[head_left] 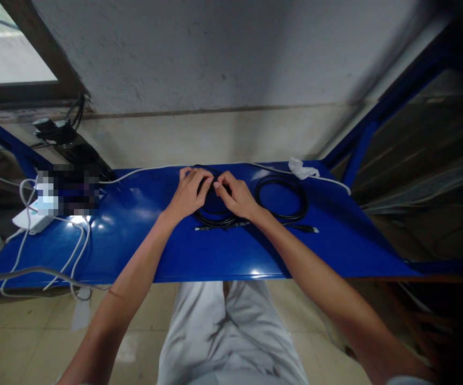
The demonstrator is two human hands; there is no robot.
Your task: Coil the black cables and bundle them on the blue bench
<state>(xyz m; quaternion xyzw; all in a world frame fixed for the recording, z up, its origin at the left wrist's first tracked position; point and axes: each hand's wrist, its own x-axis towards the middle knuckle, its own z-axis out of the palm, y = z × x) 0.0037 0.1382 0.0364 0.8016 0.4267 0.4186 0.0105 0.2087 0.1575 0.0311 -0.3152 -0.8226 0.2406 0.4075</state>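
A coiled black cable [215, 221] lies on the blue table, mostly under my two hands. At its far side my left hand [191, 191] is closed, thumb and fingers pinching the cable. Close beside it, my right hand [235, 195] also pinches the cable, its fingertips almost meeting the left ones. The exact spot between the fingertips is partly hidden. Connector ends of the cable rest at the near side of the coil. A second black cable coil [305, 199] lies just right of my right hand, with a plug [307, 229] at its near edge.
The blue table [127, 251] stands against a wall. A white power strip [35, 216] and tangled white cords are at the left, near a black cylindrical object [79, 149]. Crumpled white plastic [302, 169] lies at the back right. Blue frame posts [360, 144] rise at the sides.
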